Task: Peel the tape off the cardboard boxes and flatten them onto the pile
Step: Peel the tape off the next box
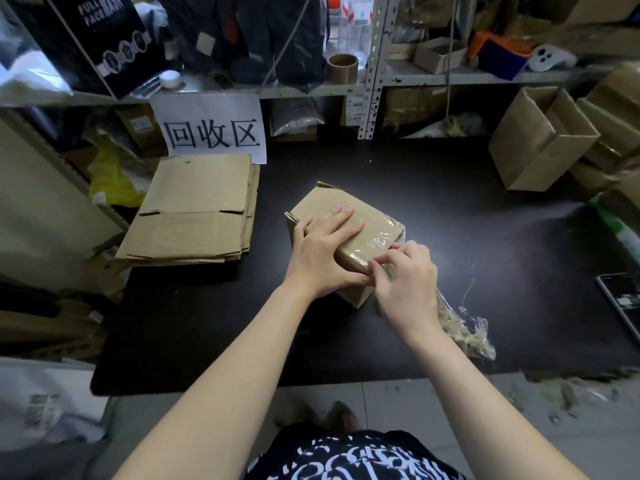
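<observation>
From the head camera, a closed cardboard box (367,216) sits in the middle of a black worktop (450,209), turned at an angle so that one corner points toward the person. The left hand (322,251) lies flat on the box's top face with its fingers straight and spread, pressing down, and its thumb runs along the near edge. The right hand (408,278) is at the box's near right corner with its fingers curled, pinching clear tape (381,242) that still clings in wrinkled patches to the top and right side of the box. From under this hand a peeled length of tape trails back and to the right across the worktop, crumpled and coated with brown paper fibre.

To the left of the box and well apart from it, a pile of flattened cardboard (194,209) rests on the far left corner of the worktop. A white paper sign (211,129) with three large black characters hangs just behind the pile. On the far right an open box (540,147) stands upright with its flaps raised, with more boxes stacked beside it. A metal shelf (450,77) runs behind the worktop and carries a brown tape roll (343,67) and a black carton (104,39) printed with white lettering
</observation>
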### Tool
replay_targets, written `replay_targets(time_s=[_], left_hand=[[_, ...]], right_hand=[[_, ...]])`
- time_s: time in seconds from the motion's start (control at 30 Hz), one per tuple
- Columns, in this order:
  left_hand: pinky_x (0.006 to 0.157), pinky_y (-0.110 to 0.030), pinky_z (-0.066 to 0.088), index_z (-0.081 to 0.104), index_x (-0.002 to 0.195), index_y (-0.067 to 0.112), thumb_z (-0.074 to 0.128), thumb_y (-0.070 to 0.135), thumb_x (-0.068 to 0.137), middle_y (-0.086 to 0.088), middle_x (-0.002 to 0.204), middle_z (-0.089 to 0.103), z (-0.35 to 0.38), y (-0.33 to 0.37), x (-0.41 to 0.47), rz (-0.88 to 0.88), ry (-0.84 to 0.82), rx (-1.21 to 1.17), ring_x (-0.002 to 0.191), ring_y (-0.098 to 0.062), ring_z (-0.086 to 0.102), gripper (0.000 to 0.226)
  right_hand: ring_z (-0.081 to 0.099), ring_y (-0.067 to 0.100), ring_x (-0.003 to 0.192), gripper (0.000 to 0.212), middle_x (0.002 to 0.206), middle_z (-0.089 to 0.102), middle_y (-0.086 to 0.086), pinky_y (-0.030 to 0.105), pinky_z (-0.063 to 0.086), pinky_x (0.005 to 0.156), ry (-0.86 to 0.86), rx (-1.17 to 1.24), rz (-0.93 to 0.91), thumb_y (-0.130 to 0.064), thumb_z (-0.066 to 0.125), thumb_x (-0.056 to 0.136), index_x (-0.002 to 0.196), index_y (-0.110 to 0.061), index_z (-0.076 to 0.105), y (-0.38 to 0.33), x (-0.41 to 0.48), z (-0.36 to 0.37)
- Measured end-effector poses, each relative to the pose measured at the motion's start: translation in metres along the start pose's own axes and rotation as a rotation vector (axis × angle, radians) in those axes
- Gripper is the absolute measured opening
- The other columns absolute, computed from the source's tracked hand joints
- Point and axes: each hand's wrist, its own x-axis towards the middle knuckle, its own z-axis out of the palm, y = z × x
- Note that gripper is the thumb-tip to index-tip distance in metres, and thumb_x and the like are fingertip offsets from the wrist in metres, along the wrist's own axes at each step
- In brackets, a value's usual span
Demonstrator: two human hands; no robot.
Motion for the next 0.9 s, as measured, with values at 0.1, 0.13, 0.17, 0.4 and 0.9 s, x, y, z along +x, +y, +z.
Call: replay_targets(time_s=[0.1, 0.13, 0.17, 0.4, 0.9], left_hand=[[0.121, -0.039, 0.007, 0.058, 0.143, 0.032, 0.062, 0.078, 0.057, 0.011, 0.161, 0.038, -0.001, 0.001, -0.003, -0.003, -0.007, 0.008, 0.152, -0.005, 0.025, 0.098], [0.121, -0.04, 0.008, 0.057, 0.144, 0.032, 0.062, 0.078, 0.057, 0.011, 0.161, 0.037, -0.001, 0.0, -0.003, 0.0, -0.009, 0.017, 0.152, -0.005, 0.025, 0.099], [0.122, -0.042, 0.009, 0.056, 0.144, 0.032, 0.062, 0.079, 0.057, 0.011, 0.162, 0.037, 0.0, -0.001, -0.003, 0.007, -0.013, 0.03, 0.152, -0.006, 0.026, 0.099], [0.123, -0.046, 0.004, 0.047, 0.151, 0.035, 0.063, 0.086, 0.053, 0.013, 0.165, 0.029, -0.001, -0.003, 0.01, 0.043, -0.14, 0.027, 0.154, -0.005, 0.017, 0.112], [0.124, -0.044, 0.004, 0.05, 0.15, 0.035, 0.074, 0.085, 0.045, 0.017, 0.163, 0.033, 0.0, -0.007, 0.007, 0.115, -0.162, -0.043, 0.153, -0.003, 0.018, 0.119]], right_hand=[[0.054, 0.032, 0.098, 0.006, 0.091, 0.06, 0.006, 0.041, 0.039, 0.083, -0.041, -0.016, 0.0, -0.011, 0.076, 0.084, 0.083, -0.012, 0.07, -0.002, -0.001, -0.001], [0.052, 0.032, 0.098, 0.006, 0.093, 0.059, 0.006, 0.038, 0.036, 0.083, -0.049, -0.001, -0.032, -0.01, 0.074, 0.085, 0.083, -0.012, 0.068, -0.002, -0.002, -0.001], [0.051, 0.031, 0.098, 0.006, 0.094, 0.058, 0.005, 0.036, 0.033, 0.083, -0.053, 0.017, -0.087, -0.01, 0.072, 0.086, 0.084, -0.011, 0.067, -0.001, -0.003, -0.001], [0.054, 0.024, 0.1, 0.01, 0.099, 0.063, 0.001, 0.046, 0.047, 0.087, -0.053, 0.168, -0.192, -0.018, 0.068, 0.089, 0.095, -0.01, 0.067, 0.017, -0.012, -0.01], [0.048, 0.024, 0.091, 0.003, 0.089, 0.059, 0.005, 0.019, 0.039, 0.082, -0.104, 0.265, -0.246, -0.005, 0.068, 0.088, 0.088, -0.003, 0.07, 0.03, -0.012, -0.016]])
